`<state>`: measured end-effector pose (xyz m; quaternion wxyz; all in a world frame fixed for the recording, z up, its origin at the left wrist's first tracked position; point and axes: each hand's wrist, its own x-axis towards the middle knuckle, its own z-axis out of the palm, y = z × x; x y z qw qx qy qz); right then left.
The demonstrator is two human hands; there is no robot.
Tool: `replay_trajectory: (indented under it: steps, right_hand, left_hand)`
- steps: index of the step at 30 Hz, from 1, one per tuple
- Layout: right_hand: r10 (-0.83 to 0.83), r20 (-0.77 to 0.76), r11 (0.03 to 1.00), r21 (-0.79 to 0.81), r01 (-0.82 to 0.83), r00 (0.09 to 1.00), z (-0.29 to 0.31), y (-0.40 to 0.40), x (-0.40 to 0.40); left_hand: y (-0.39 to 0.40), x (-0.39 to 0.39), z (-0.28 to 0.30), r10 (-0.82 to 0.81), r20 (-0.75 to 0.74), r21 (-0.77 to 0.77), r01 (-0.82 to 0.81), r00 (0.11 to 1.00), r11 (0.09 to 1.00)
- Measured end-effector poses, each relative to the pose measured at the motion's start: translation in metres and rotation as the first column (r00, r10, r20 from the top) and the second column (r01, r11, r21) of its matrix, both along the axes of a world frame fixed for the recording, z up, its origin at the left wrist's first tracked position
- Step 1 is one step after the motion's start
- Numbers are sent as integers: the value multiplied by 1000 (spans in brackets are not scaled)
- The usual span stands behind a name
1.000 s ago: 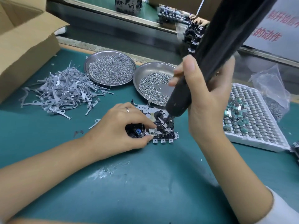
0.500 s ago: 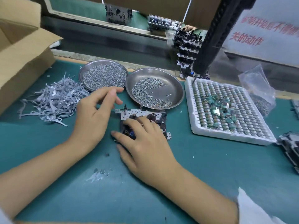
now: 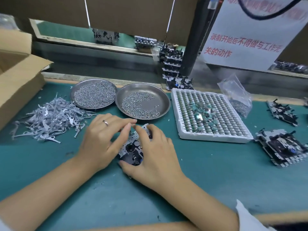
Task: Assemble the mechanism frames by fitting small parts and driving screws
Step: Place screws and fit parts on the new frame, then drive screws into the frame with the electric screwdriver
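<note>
- Mechanism frame (image 3: 131, 148) lies on the green bench (image 3: 216, 180), between both hands.
- Right hand (image 3: 155, 150) grips its near and far edges, thumb at the near corner.
- Left hand (image 3: 101, 139), fingers curled, touches its left edge.
- Screw dishes (image 3: 164, 100) sit just beyond the hands; metal levers (image 3: 48, 117) lie left of the left hand.

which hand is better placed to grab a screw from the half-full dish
Left, probably. The left hand has fingertips just short of the half-full round steel dish, while the right hand grips the grey-and-black mechanism frame.
</note>
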<state>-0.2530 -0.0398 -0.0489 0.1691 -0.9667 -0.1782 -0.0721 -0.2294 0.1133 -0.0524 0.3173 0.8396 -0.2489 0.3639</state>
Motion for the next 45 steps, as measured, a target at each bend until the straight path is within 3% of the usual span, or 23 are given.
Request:
replay_trajectory:
  steps: [7,11,16,21,24,29,32,34,37,40,42,45]
  right_hand:
    - [27,8,992,-125,-26,1000,10,-23,-12]
    - [4,-35,997,-73,-7,999,23,-60,-32]
    - [-255,30,967,21,254,967,54,-149,-31]
    - [-592,72,801,-56,596,803,69,-251,2]
    - [-685,50,721,-97,687,726,67,-292,20]
    - [-698,-30,710,-158,686,715,58,-311,39]
    - [-673,121,699,-218,681,730,54,-289,39]
    - [-539,228,822,-64,565,811,49,-256,34]
    - [-290,221,953,162,258,931,40,-184,24]
    - [-121,182,991,85,107,976,28,-127,27]
    - [-172,205,984,71,161,964,25,-115,28]
    - [-466,242,878,243,412,851,18,-145,22]
  left_hand:
    - [-10,-10,1,-121,192,193,84,974,978]
    - [-11,-13,0,-163,255,224,105,953,969]
    - [-12,-11,-1,-112,251,221,56,962,974]
    - [-21,-13,-1,-123,238,260,59,964,964]
    - [-26,-14,-2,-137,229,288,67,964,955]
    - [-22,-14,-3,-104,202,260,49,974,964]
    - [-22,-13,-3,-88,180,259,39,980,965]
    - [-21,-13,-3,-86,167,259,40,982,965]
    - [-19,-12,-4,-72,150,239,34,986,970]
    - [-17,-12,-3,-42,138,216,11,990,976]
    - [-15,-12,-2,-28,133,209,0,991,978]
    - [-12,-12,-1,-28,139,210,-2,990,978]
